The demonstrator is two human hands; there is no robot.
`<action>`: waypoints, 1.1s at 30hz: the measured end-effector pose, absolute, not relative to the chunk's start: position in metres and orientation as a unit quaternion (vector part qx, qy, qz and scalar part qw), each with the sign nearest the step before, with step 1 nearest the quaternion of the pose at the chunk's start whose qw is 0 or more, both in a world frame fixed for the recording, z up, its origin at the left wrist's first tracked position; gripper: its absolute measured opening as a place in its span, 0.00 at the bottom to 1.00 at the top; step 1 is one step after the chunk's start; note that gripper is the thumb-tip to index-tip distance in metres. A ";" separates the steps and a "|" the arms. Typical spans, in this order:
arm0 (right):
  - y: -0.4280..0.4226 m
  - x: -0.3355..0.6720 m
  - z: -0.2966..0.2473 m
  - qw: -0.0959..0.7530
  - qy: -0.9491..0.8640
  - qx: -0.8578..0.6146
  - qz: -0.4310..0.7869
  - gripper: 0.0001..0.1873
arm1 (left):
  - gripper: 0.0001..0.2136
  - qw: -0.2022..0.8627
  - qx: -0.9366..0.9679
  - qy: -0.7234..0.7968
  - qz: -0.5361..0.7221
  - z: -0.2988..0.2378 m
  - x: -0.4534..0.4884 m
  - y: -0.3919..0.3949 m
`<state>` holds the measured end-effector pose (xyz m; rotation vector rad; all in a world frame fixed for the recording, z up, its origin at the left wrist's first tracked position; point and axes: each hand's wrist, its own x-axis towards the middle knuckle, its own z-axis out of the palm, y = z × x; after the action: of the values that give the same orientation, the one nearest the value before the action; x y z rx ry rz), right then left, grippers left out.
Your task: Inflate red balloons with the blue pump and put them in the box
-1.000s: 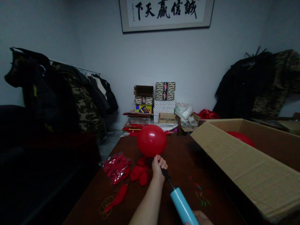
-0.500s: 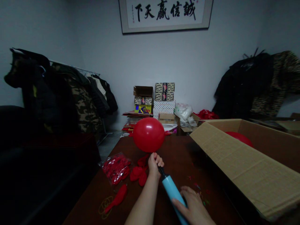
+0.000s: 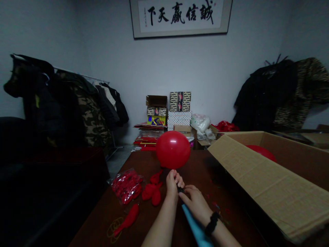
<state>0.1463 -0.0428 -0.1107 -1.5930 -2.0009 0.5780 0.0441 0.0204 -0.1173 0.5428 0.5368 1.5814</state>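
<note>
A round, inflated red balloon (image 3: 173,150) stands just beyond my left hand (image 3: 174,182). That hand is closed around the balloon's neck, at the black tip of a hand pump; the neck itself is hidden by the fingers. My right hand (image 3: 195,201), a dark band on its wrist, is closed on the front end of the light-blue balloon pump (image 3: 194,226), right behind my left hand. The pump slants down towards the bottom edge, partly covered by the right hand. Left of my hands lie several flat red balloons (image 3: 151,192).
A clear bag of red balloons (image 3: 126,185) lies on the brown table (image 3: 102,216). Near it are a limp balloon (image 3: 130,218) and yellowish rings (image 3: 114,228). At right, an open cardboard box (image 3: 262,178) holds another red balloon (image 3: 262,152). Stacked boxes (image 3: 180,118) stand behind.
My right hand has moved forward along the pump, from its blue barrel to the front end near my left hand. The inflated balloon and left hand have shifted slightly right.
</note>
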 end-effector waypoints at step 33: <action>0.013 0.138 -0.196 0.112 -0.630 -0.757 0.131 0.18 | 0.13 0.518 0.185 0.329 0.768 -0.133 -0.024 0.012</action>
<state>0.1381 0.0130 -0.1960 -2.2233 -1.8502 0.3835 -0.0243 0.0121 -0.1327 0.4430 0.7883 1.8418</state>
